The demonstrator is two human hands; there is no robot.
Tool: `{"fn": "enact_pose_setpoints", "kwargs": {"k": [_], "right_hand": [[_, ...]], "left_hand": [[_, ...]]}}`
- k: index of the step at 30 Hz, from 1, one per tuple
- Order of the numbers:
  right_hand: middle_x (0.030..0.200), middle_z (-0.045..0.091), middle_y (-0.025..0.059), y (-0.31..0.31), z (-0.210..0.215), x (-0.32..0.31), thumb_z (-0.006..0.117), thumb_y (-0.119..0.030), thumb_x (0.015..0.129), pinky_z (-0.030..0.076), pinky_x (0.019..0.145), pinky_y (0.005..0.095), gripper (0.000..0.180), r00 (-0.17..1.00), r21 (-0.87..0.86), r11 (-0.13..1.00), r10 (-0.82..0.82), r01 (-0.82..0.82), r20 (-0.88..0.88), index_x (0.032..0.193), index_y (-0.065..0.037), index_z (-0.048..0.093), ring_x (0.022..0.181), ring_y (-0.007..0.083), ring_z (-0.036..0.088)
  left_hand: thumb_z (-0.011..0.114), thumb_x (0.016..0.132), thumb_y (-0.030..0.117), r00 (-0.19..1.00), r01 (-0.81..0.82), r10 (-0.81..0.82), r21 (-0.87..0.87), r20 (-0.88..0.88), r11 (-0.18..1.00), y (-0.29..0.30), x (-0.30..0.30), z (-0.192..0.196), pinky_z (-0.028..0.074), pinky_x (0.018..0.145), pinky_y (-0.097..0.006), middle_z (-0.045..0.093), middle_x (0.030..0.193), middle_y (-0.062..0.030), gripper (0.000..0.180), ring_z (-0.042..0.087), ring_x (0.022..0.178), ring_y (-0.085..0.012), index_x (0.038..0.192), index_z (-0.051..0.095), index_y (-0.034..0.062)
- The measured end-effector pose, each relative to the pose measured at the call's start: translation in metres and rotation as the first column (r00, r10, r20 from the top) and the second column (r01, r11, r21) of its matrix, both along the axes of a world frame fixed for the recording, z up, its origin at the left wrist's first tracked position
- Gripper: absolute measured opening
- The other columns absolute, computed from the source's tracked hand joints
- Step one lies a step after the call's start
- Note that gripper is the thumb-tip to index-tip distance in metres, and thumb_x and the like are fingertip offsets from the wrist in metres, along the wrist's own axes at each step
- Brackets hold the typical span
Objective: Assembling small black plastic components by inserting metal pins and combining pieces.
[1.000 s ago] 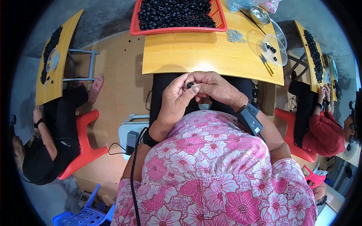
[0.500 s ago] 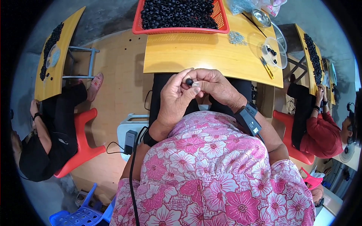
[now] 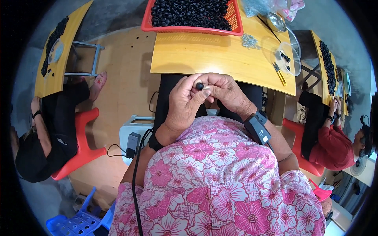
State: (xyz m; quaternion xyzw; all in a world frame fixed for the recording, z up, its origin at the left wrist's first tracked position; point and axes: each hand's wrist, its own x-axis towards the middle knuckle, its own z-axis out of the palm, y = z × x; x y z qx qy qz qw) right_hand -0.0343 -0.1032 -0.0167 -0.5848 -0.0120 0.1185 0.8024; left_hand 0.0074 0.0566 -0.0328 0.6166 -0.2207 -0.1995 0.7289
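Note:
My left hand [image 3: 184, 103] is closed, with its thumb and fingers around a small black round part [image 3: 200, 86]. Against it from the other side, my right hand [image 3: 225, 93] is pinched, its thumb and fingertips meeting at the part. Something small and pale may be at those fingertips, but I cannot make it out. Both hands are held together above my lap, just off the near edge of the yellow table [image 3: 185, 59]. At its back stands a red basket [image 3: 193, 30] heaped with small black ring-like parts [image 3: 189, 13].
Small clear pieces [image 3: 249, 41] lie in a pile. A clear bowl [image 3: 296, 59] holds several black parts, beside a yellow-handled cutter [image 3: 279, 73]. Behind stands a metal bowl [image 3: 277, 22]. People sit at tables on both sides. A white stool [image 3: 128, 131] is at my left.
My hands stay together, their fingers shifting slightly around the black part. The right fingertips now cover more of the pale spot beside it. The whole view has tilted a little.

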Motion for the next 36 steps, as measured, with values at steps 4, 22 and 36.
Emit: {"fn": "enact_pose_setpoints", "kwargs": {"k": [4,22,36], "right_hand": [[0.079,0.057,-0.0027,0.003,-0.001,0.001,0.063,-0.027,0.088,0.041,0.057,0.0179,0.033,0.999,-0.023,0.999,-0.037,0.037,0.008,0.106,0.0,0.061,0.062,0.0031,0.045],[0.085,0.058,0.007,-0.006,-0.014,0.003,0.056,-0.021,0.093,0.058,0.068,0.0307,0.028,0.964,0.572,0.819,0.114,0.046,-0.241,0.105,0.005,0.057,0.075,0.0156,0.061],[0.079,0.06,0.0033,-0.013,0.0,0.004,0.067,-0.016,0.085,0.056,0.065,0.0278,0.022,0.952,0.144,0.979,-0.094,0.141,-0.291,0.096,0.002,0.06,0.061,0.0081,0.055]], "left_hand": [[0.056,0.092,0.01,0.995,0.042,-0.049,0.08,0.085,0.996,0.002,0.004,-0.004,0.047,0.065,-0.02,0.054,0.101,-0.0073,0.038,0.06,0.077,-0.0111,0.125,0.046,-0.0044],[0.058,0.086,-0.004,0.999,-0.008,0.005,-0.087,-0.031,0.996,0.003,0.009,0.003,0.048,0.068,-0.022,0.056,0.087,-0.0054,0.012,0.06,0.075,-0.009,0.098,0.06,-0.0036],[0.064,0.083,0.0,0.997,-0.058,0.056,0.032,0.045,0.998,0.007,0.011,-0.009,0.044,0.064,-0.019,0.057,0.083,-0.0019,0.012,0.049,0.068,-0.0051,0.094,0.062,-0.0027]]}}
